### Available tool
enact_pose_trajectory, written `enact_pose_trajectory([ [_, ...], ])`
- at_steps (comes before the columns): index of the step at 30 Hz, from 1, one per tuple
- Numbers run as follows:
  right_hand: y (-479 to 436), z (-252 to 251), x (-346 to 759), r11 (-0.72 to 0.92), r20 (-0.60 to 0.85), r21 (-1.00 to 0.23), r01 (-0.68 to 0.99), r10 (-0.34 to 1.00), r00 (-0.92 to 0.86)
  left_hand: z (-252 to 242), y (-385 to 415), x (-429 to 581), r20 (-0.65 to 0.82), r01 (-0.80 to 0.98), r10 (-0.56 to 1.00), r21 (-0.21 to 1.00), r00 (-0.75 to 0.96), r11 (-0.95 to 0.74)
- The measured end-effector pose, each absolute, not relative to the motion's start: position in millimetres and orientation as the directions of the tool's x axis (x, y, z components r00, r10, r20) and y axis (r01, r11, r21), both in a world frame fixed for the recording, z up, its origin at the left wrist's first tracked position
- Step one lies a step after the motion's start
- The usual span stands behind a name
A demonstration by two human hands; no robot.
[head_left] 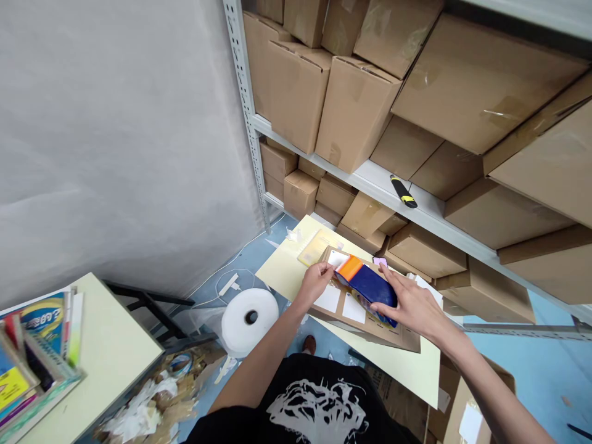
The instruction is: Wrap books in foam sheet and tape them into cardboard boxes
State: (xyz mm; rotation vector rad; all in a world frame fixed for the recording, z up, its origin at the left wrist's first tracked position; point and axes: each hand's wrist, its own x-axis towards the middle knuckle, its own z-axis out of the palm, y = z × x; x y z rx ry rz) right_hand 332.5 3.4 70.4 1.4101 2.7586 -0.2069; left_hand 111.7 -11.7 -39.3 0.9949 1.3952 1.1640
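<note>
A glossy dark blue package with an orange end (370,285) lies on top of a brown cardboard box (342,322), slanting across it. My right hand (409,302) grips its blue end, thumb on the near side and fingers on the far side. My left hand (317,283) is closed in a pinch at the orange end; the fingertips partly hide what they hold. White paper labels (328,298) are on the box top around the package. The box rests on a pale yellow table (420,370).
A yellow notebook (314,246) lies behind the box. Shelves of cartons (356,111) stand ahead, with a black-and-yellow utility knife (403,191) on one ledge. On the floor are a large white roll (250,322) and scraps (143,407). Books (41,333) sit on the left table.
</note>
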Motion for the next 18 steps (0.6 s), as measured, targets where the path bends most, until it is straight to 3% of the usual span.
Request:
enact_pose_trajectory([
  [8, 0.0, 78.2, 322.0, 0.591, -0.170, -0.051, 0.805, 0.789, -0.590, -33.7, -15.2, 106.9, -0.166, 0.100, 0.964, 0.977, -0.208, 0.190],
  [14, 11.7, 93.1, 332.7, 0.642, -0.222, -0.050, 0.765, 0.740, -0.635, -30.8, -15.8, 98.7, -0.144, 0.091, 0.963, 0.982, -0.226, 0.168],
  [18, 19.1, 104.2, 349.6, 0.623, -0.265, 0.013, 0.782, 0.756, -0.599, -48.1, -18.7, 57.6, -0.150, 0.078, 0.925, 0.979, -0.350, 0.188],
])
